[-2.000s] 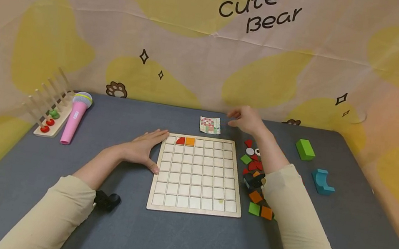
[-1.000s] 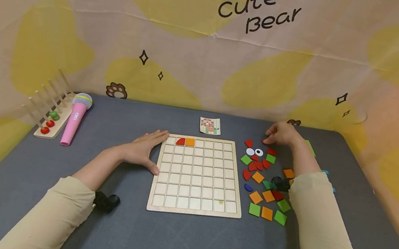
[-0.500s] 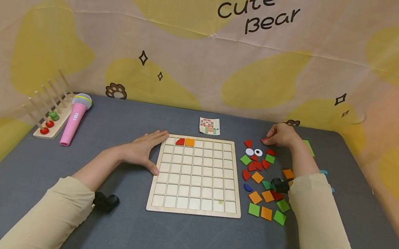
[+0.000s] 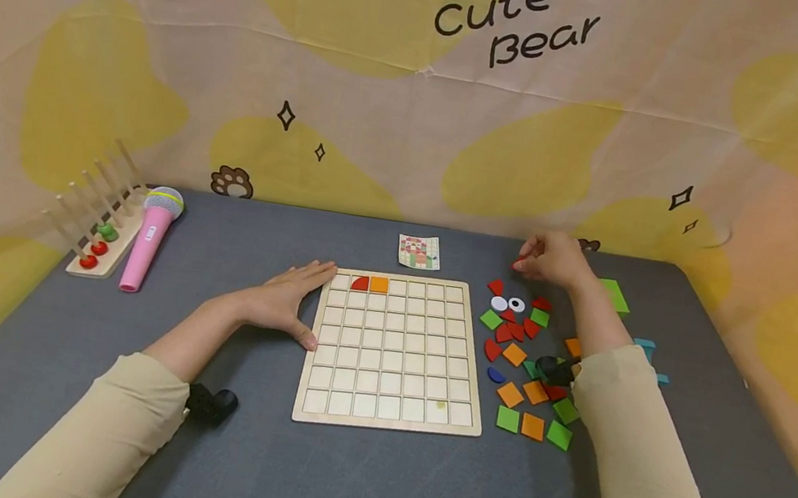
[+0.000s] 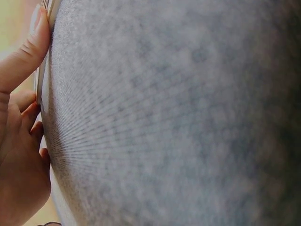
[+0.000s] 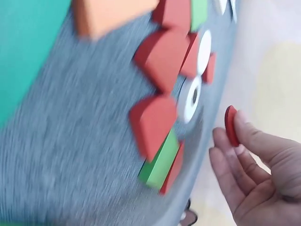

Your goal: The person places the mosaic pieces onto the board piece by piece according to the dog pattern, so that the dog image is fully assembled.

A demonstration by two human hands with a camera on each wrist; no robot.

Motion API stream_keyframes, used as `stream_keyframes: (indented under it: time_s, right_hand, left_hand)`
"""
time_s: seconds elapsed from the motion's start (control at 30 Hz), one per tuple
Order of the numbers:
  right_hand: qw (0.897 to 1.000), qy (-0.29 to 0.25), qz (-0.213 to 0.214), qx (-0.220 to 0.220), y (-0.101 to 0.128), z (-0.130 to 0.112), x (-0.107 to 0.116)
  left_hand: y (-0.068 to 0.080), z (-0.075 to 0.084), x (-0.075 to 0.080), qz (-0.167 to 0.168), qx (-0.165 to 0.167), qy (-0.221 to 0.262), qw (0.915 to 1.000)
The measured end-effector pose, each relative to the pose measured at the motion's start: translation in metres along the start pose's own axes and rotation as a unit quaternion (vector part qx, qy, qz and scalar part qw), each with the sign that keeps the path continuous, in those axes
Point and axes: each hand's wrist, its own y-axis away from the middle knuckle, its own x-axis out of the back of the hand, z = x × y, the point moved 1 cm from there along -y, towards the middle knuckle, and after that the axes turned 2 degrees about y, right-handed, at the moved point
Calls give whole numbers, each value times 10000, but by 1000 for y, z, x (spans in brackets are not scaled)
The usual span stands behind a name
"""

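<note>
My left hand (image 4: 282, 297) rests along the left edge of a wooden grid board (image 4: 396, 339), thumb and fingertips at its rim with the fingers spread. In the left wrist view the thumb (image 5: 29, 56) lies against that edge. A red quarter-round tile (image 4: 361, 283) and an orange square tile (image 4: 379, 284) sit side by side in the board's top row. Behind the loose tiles, my right hand (image 4: 555, 258) pinches a small red piece (image 6: 230, 125) between thumb and fingers, raised off the table. Its full outline is partly hidden by the thumb.
Loose tiles lie right of the board, among them a green square (image 4: 491, 319), a blue half-round (image 4: 496, 374) and a white eye tile (image 4: 516, 305). A pattern card (image 4: 419, 252) lies behind the board. A pink microphone (image 4: 150, 240) and peg stand (image 4: 113, 245) stand left.
My right hand has gone from beside the card to the far tiles, picked up a red piece there, and now lifts it slightly left. The left hand and board have stayed put.
</note>
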Motion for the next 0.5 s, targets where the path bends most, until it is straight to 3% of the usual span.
stream_keyframes:
  time_s: [0.23,0.5]
  right_hand:
    - [9963,-790,-280,186,-6,-25,-19]
    - [9847,-1467,-888,295,-7,-64,-43]
  left_hand:
    - [0,0,0,-17,6,-31,10000]
    - [0,0,1,16,32,-45,10000]
